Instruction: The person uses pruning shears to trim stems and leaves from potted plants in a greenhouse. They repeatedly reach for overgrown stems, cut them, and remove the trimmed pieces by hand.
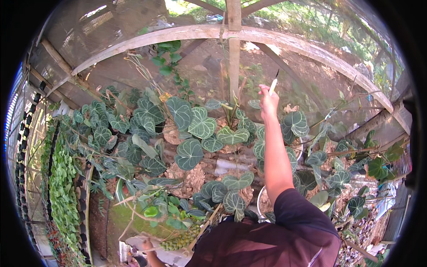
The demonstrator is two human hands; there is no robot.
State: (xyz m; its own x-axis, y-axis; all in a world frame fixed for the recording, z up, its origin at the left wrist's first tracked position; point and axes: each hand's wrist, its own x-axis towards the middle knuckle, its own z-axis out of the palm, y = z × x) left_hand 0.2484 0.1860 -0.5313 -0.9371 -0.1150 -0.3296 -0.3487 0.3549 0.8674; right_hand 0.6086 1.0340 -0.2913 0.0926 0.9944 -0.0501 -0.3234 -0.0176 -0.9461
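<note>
My right hand (269, 101) is raised on an outstretched arm above the potted plants. It grips the pale handle of a small paintbrush (274, 85), whose dark pointed tip is turned up and away from me. Below the forearm grow anthurium plants with heart-shaped, white-veined leaves (232, 135). An upright flower stalk (227, 106) stands left of that hand, apart from it. My left hand (146, 246) is low at the left, beside a pale ledge (136, 238). It is small and partly blurred, so whether it holds anything is unclear.
Dry brown mulch (186, 180) fills pots among the leaves. A white pot rim (261, 203) shows beside my sleeve. A wooden beam and post (234, 60) frame mesh netting ahead. Dense green foliage (63, 187) lines the left, and long stems (350, 152) reach across the right.
</note>
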